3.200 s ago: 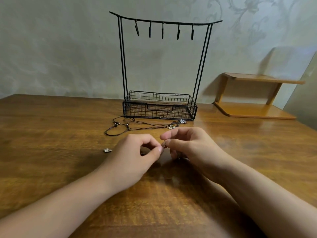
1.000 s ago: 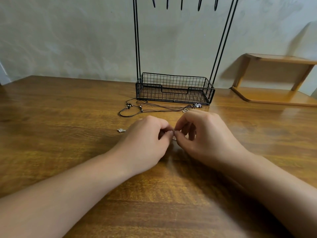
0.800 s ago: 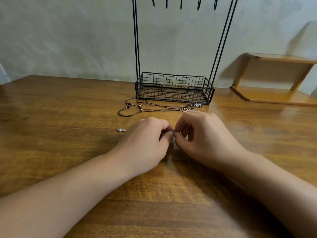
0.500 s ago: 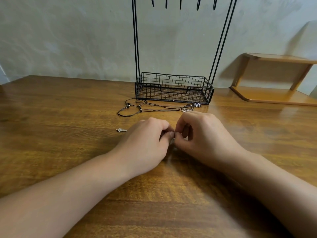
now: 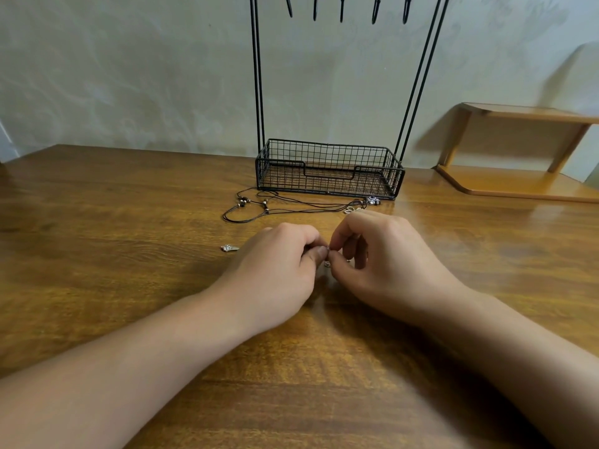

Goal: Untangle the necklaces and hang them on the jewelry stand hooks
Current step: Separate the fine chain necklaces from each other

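- Table (image 5: 97, 270): wooden top; its far edge runs along the wall, and the left corner shows at the frame's left side.
- Jewelry stand (image 5: 329, 171): wire basket base at the far edge of the table, two pairs of upright rods, hooks (image 5: 342, 8) at the top of the frame, nothing hanging on them.
- Corded necklaces (image 5: 275, 207): tangled on the table just in front of the basket, apart from both hands.
- Small pendant (image 5: 229, 247): lies on the table just left of the left hand.
- Corner shelf (image 5: 525, 150): far right, against the wall.
- Left hand (image 5: 278, 270): forearm low over the table, fingers curled, thumb and forefinger pinching a small metal piece (image 5: 327, 256).
- Right hand (image 5: 385, 264): mirrored pose, fingers curled, pinching the same piece; fingertips of both hands meet.
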